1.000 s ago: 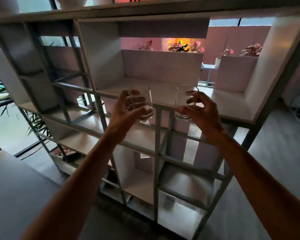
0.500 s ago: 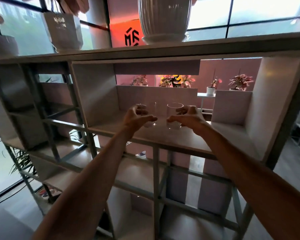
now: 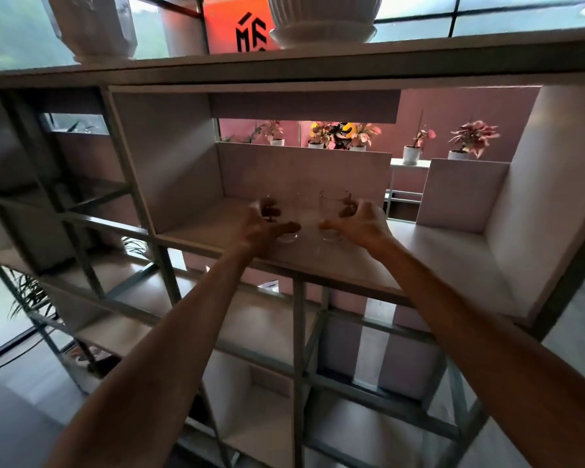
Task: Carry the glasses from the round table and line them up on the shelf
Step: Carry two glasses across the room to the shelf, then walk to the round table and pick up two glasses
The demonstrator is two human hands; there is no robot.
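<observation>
On top of the shelf [image 3: 436,251], between two white planters, an orange sign [image 3: 247,32] carries the only writing we can see. It is a black angular mark that may be an "M" and an "F", though we cannot read it with certainty. Below it, in the wide upper compartment, we see two clear, straight-sided tumblers side by side with a narrow gap between them. They are left of the board's middle, roughly midway between its front edge and the rear panel. Both are plain and unmarked, with thick, pale bases and thin rims. The left glass [image 3: 289,216] is in the left hand [image 3: 262,228], whose fingers curl round its far side while the thumb lies across the near side. The right glass [image 3: 331,214] is held the same way by the right hand [image 3: 362,224], and the fingertips show dark through the wall of each glass. Both bases sit at board level, but we cannot tell whether they touch the board. A ribbed white pot [image 3: 321,15] stands on the top board right of the sign, and a second white pot [image 3: 95,25] stands towards the top board's left end. Through the open back, small potted plants [image 3: 471,140] with pink leaves line a ledge against a pink wall.
</observation>
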